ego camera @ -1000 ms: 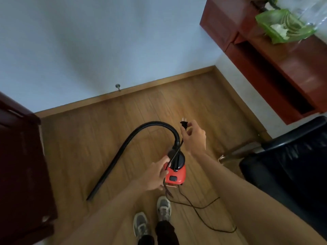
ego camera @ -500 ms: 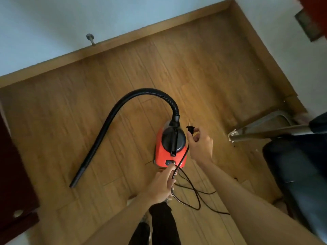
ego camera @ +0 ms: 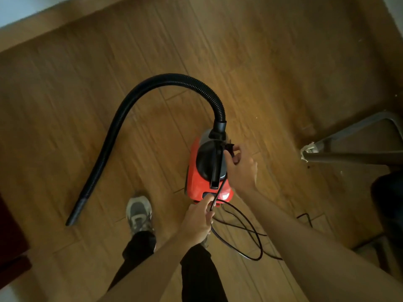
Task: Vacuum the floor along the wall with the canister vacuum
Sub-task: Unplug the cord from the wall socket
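A small red canister vacuum (ego camera: 196,182) with a black top stands on the wooden floor in front of me. Its black ribbed hose (ego camera: 139,92) arches up and left, and the nozzle end (ego camera: 75,212) lies on the floor. My right hand (ego camera: 241,168) pinches the black plug (ego camera: 230,147) beside the vacuum's top. My left hand (ego camera: 197,219) grips the black power cord (ego camera: 246,234) at the rear of the canister. The rest of the cord lies in loose loops on the floor to the right.
The wall and its wooden skirting board (ego camera: 54,20) run along the top left. A chair's metal base (ego camera: 349,147) and dark seat (ego camera: 388,203) stand at the right. Dark red furniture (ego camera: 11,240) sits at the left edge. My grey shoe (ego camera: 139,212) is behind the vacuum.
My view has tilted down toward the floor. My right hand lowered the plug from above the vacuum to beside its top. My left hand moved from the canister's rear to gripping the cord.
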{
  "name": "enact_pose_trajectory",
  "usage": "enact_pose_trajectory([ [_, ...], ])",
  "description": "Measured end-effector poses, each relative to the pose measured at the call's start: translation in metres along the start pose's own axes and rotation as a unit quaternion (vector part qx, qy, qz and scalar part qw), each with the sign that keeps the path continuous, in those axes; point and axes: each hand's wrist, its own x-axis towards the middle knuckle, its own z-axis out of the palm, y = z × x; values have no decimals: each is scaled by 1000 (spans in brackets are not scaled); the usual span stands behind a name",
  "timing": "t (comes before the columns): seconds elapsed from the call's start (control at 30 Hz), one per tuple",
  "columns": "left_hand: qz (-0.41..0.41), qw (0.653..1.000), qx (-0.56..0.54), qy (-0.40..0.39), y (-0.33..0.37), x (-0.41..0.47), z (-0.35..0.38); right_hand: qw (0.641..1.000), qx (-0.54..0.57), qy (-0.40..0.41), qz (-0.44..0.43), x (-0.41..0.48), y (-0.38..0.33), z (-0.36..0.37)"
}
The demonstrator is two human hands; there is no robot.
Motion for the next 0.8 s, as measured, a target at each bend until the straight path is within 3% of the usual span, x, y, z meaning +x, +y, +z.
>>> enact_pose_trajectory([
  [0.57,4,998,-41,51,-58,75,18,998,-48,36,-33,51,55,77],
  [0.8,-71,993,-63,69,-59,89,11,999,-12,46,1,54,44,83],
])
